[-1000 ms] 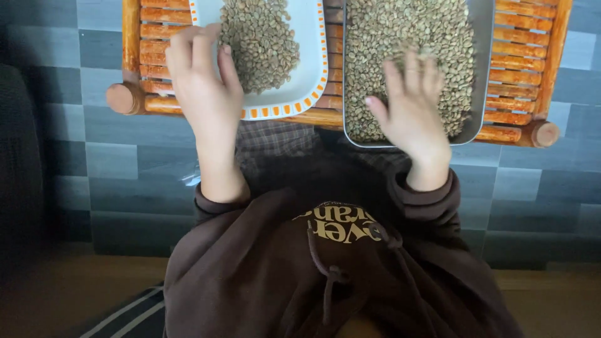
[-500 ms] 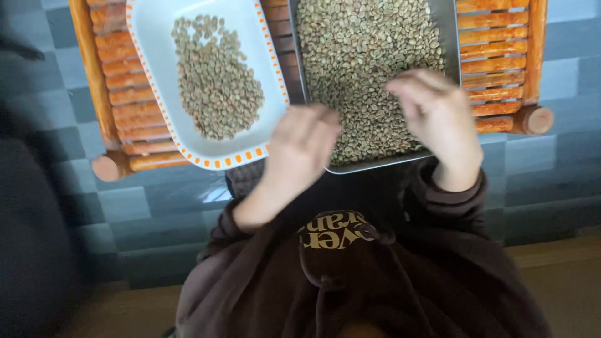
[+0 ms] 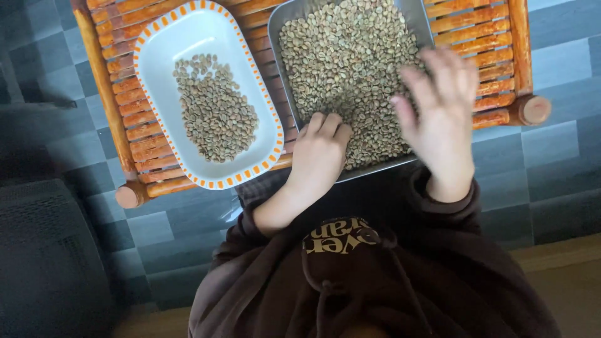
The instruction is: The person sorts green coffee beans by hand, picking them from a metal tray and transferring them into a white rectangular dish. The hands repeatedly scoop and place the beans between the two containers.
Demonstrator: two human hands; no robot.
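Nearest to us is our brown hooded top [image 3: 369,281], its sleeves reaching forward toward a low wooden slatted table [image 3: 482,37] set on a grey-blue tiled floor [image 3: 557,163].

Both our hands now lie over the metal tray [image 3: 283,17] of pale green beans [image 3: 344,56]. A second ago our left hand was over the white dish; half a second ago it was drawn back toward our chest; now our left hand [image 3: 322,153] rests at the near edge of the tray, fingers curled down into the beans. We cannot tell whether it pinches any. Our right hand [image 3: 441,112] has stayed over the same tray and hovers, blurred, with fingers spread and slightly bent, holding nothing that we can see. We judge that the left hand has come back from the dish for another pass through the beans.

Further left, beside the tray and nearly touching it, stands the white oval dish [image 3: 150,62] with an orange-dashed rim, bearing a smaller heap of beans [image 3: 216,112] in its middle. The tray's layer is much fuller and covers almost all of its floor.

Around us, a dark ribbed object [image 3: 50,250] sits at our left on the floor, well apart from the table. Nothing lies between our hands and either vessel; only the right hand's blur hides the beans under it.
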